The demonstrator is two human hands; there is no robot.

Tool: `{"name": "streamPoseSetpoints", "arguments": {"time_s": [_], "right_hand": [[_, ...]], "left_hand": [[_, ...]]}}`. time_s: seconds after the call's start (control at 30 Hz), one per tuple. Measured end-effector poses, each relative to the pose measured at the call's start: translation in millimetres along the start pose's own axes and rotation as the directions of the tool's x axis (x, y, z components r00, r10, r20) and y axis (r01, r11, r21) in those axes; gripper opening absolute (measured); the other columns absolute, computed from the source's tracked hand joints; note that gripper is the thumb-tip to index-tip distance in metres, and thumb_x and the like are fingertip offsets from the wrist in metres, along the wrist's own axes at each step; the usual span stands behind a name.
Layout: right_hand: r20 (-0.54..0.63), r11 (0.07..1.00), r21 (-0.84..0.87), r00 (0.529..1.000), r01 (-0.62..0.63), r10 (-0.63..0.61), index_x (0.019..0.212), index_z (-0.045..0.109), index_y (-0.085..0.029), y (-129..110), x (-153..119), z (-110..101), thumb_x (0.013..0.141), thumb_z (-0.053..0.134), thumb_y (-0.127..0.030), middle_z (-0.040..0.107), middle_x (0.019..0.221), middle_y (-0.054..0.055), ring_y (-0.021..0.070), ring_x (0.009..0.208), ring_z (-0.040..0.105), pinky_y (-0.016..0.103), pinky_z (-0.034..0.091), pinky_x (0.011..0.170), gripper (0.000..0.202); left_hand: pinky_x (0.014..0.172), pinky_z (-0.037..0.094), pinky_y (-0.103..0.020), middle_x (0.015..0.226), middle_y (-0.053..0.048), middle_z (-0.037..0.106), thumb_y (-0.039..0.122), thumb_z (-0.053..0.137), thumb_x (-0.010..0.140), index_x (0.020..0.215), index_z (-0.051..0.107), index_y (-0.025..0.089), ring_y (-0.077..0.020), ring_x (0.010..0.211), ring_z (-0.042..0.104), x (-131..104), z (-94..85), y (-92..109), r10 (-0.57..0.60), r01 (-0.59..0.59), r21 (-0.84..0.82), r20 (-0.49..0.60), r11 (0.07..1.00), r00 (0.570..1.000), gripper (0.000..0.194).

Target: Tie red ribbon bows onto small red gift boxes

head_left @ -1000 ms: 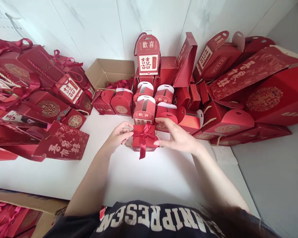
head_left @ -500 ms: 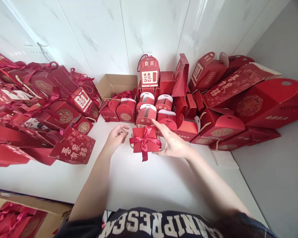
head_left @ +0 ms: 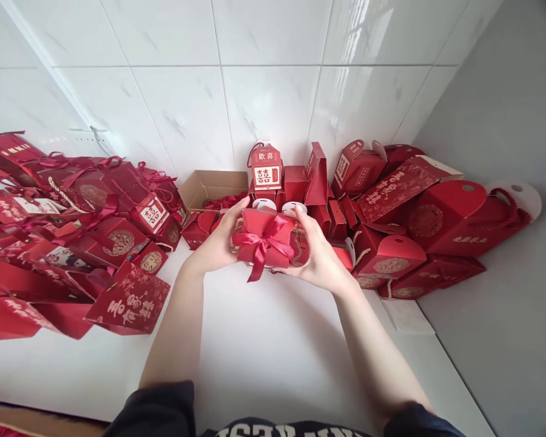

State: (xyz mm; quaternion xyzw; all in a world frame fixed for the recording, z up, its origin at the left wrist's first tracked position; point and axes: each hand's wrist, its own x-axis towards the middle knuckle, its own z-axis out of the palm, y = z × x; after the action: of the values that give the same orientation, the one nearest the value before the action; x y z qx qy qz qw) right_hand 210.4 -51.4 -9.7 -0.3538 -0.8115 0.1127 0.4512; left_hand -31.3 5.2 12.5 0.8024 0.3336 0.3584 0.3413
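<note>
Between my two hands is a small red gift box (head_left: 273, 220) with a satin ribbon bow (head_left: 264, 243) tied over its top. My left hand (head_left: 218, 243) grips the box's left side, thumb and fingers curved round its end. On the opposite end, my right hand (head_left: 318, 255) holds it with the fingers along the far edge and the thumb nearer me. The box is raised over the white table (head_left: 273, 346). Behind it, other small red boxes are partly hidden by the held box and my fingers.
Bow-tied red boxes (head_left: 91, 182) are piled at the left. A brown carton (head_left: 232, 181) with red ribbon inside stands at the back. Larger red boxes (head_left: 455, 221) are stacked at the right, against a grey panel (head_left: 495, 285). A tiled wall (head_left: 273, 103) closes the back.
My left hand has come in from beside the box and taken hold of its left side. The box is now held in both hands and appears lifted. My view has tilted upward.
</note>
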Motion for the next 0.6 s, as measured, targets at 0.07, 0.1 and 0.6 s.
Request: {"name": "streamPoseSetpoints", "arguments": {"time_s": [0.07, 0.1, 0.6], "right_hand": [[0.001, 0.998, 0.062, 1.0, -0.029, 0.029, 0.157, -0.007, -0.038, 2.4, -0.1, 2.6, 0.082, 0.075, -0.038, 0.02, 0.164, 0.007, 0.03, 0.15, 0.025, 0.05, 0.037, 0.117, 0.111], [-0.004, 0.994, 0.091, 0.998, -0.057, 0.058, 0.157, -0.005, -0.037, 3.9, 0.1, 4.2, 0.082, 0.075, -0.039, 0.018, 0.164, 0.007, 0.0298, 0.151, 0.022, 0.05, 0.036, 0.118, 0.11], [0.072, 0.956, 0.165, 0.97, -0.241, 0.232, 0.156, -0.02, -0.03, 27.7, -2.0, 14.1, 0.081, 0.074, -0.031, 0.006, 0.167, 0.006, 0.0299, 0.153, 0.015, 0.049, 0.031, 0.12, 0.12]], "left_hand": [[0.098, 0.052, -0.034, 0.149, -0.017, 0.046, 0.029, 0.086, 0.063, 0.152, 0.028, 0.026, -0.0308, 0.128, 0.056, 3.9, 3.4, -1.0, -0.027, 0.027, -0.031, 0.012, 0.999, 1.0, 0.106], [0.095, 0.054, -0.033, 0.146, -0.017, 0.049, 0.028, 0.086, 0.062, 0.151, 0.03, 0.026, -0.0302, 0.124, 0.059, 5.2, 4.8, -3.0, -0.038, 0.038, -0.035, 0.005, 0.999, 0.999, 0.105], [0.101, 0.053, -0.042, 0.153, -0.007, 0.043, 0.032, 0.078, 0.072, 0.153, 0.026, 0.036, -0.034, 0.132, 0.052, 11.6, 15.3, -7.5, -0.078, 0.077, 0.039, 0.025, 0.996, 0.997, 0.096]]}}
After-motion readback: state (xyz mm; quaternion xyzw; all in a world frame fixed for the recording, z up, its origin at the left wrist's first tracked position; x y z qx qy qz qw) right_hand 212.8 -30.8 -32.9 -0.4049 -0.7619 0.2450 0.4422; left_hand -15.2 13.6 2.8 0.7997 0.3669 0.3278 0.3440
